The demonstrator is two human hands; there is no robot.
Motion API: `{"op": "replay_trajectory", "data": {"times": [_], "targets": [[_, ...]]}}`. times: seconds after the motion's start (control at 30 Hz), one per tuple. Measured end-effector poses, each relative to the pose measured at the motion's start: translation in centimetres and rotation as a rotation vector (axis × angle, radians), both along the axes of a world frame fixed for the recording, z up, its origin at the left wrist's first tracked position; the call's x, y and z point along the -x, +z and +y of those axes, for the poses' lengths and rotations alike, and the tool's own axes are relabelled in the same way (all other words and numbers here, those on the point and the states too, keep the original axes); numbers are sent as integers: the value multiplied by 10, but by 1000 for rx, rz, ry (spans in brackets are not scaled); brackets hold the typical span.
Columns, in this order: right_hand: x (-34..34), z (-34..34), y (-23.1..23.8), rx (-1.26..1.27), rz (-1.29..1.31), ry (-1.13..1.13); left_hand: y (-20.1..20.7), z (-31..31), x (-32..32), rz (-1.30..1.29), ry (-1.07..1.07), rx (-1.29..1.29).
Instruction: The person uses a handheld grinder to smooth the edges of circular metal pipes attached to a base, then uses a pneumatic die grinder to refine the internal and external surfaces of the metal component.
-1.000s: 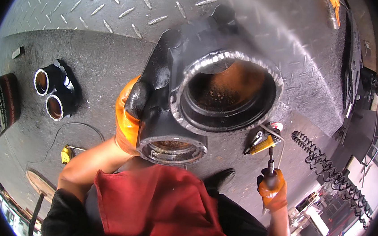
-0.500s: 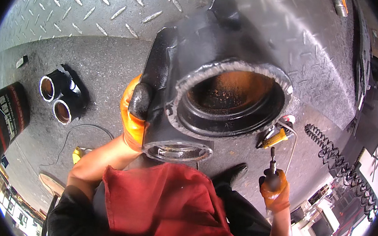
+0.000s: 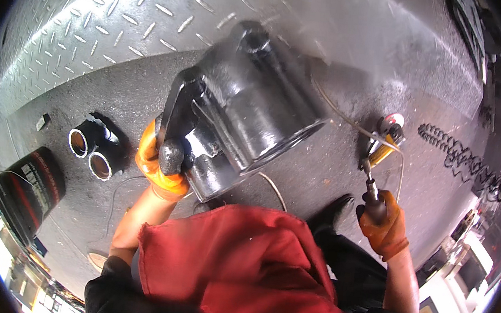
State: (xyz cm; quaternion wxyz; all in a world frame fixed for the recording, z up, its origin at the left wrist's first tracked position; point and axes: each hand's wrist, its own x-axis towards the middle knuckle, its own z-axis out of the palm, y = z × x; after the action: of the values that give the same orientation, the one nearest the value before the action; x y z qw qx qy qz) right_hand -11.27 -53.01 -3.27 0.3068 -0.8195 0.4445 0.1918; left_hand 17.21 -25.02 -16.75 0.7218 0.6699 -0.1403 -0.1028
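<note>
My left hand [image 3: 163, 161], in an orange glove, grips a lug at the left side of a big glossy black metal casting [image 3: 261, 104]. The casting is held up above the floor in front of my red apron, its outer barrel toward me and its bores mostly turned out of sight. Off to the right, clear of the casting, my gloved right hand [image 3: 386, 228] is closed around a slim die grinder [image 3: 374, 204] with a narrow metal shaft pointing away from me. Where the shaft ends is hard to make out against the yellow tool beyond it.
A yellow angle grinder [image 3: 385, 145] with a cord lies on the floor at right, near a coiled black hose [image 3: 464, 160]. On the left are a smaller black two-bore casting [image 3: 101, 146] and a black bucket [image 3: 30, 194]. Metal tread plate [image 3: 125, 20] curves across the far side.
The casting has rolled and tilted, so its large rusty bore no longer faces me. My right hand with the die grinder sits a little farther right and higher in view.
</note>
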Motion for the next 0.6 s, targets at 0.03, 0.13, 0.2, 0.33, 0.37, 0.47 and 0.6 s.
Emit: {"op": "replay_trajectory", "data": {"times": [0.03, 0.13, 0.2, 0.33, 0.37, 0.47, 0.6], "targets": [[-1, 2, 2, -38, 33, -68, 2, 3, 2, 18, -30, -47], [0, 5, 1, -108, 52, -86, -8, 22, -4, -253, -186, -341], [4, 6, -4, -92, 27, 2, -22, 29, -10, -359, -280, -450], [-8, -2, -5, -170, 24, 85, -65, 39, -16, -104, -241, -401], [-9, -2, -7, -195, 9, 86, -63, 40, -22, -121, -258, -503], [-8, 2, -15, -199, 13, 73, -55, 40, -43, 61, -492, -720], [-5, 1, -33, -210, -31, 69, 2, -43, -47, -487, -689, -1189]]}}
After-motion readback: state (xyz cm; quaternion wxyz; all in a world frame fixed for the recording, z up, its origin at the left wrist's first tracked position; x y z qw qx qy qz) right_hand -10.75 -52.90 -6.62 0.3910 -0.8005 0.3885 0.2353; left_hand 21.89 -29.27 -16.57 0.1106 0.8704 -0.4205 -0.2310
